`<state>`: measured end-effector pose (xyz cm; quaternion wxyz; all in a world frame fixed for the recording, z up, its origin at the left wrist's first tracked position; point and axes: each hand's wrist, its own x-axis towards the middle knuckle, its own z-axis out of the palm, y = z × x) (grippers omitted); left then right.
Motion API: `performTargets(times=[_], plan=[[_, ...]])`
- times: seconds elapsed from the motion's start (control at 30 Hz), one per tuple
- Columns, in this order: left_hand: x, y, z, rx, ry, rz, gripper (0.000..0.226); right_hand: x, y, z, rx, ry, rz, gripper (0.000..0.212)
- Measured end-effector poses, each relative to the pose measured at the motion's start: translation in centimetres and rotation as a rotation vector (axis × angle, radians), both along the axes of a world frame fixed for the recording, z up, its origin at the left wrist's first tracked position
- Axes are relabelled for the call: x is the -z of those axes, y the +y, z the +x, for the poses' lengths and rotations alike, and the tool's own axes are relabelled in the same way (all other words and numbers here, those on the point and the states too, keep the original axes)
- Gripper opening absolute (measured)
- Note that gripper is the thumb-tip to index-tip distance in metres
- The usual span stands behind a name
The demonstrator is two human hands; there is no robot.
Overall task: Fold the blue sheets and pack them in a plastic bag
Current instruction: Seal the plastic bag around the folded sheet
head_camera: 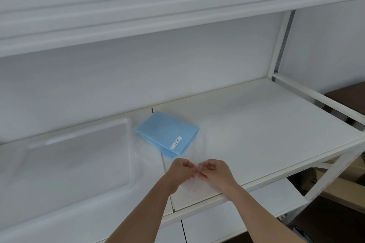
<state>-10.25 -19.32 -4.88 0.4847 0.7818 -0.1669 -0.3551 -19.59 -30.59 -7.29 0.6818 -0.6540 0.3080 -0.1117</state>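
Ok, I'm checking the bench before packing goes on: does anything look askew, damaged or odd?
Nothing stands out. The folded blue sheet lies flat on the shelf, turned at an angle, beside the clear tray. Both hands, left and right, pinch a clear plastic bag.

The label (176, 142) print on the folded blue sheet (166, 134) is too small to read.

one head-worn wide-angle view looks forward and down from close above onto the white shelf (256, 134), both forearms entering from below.
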Motion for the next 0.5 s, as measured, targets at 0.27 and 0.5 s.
performTargets(times=[0.27,0.5], plan=[[0.5,0.5,0.1,0.029,0.014,-0.009,0.009,0.1,-0.2,0.0,-0.003,-0.024,0.068,0.012],[1.1,0.7,0.3,-0.005,0.048,-0.039,0.007,0.2,-0.1,0.2,0.005,-0.031,0.08,0.008]])
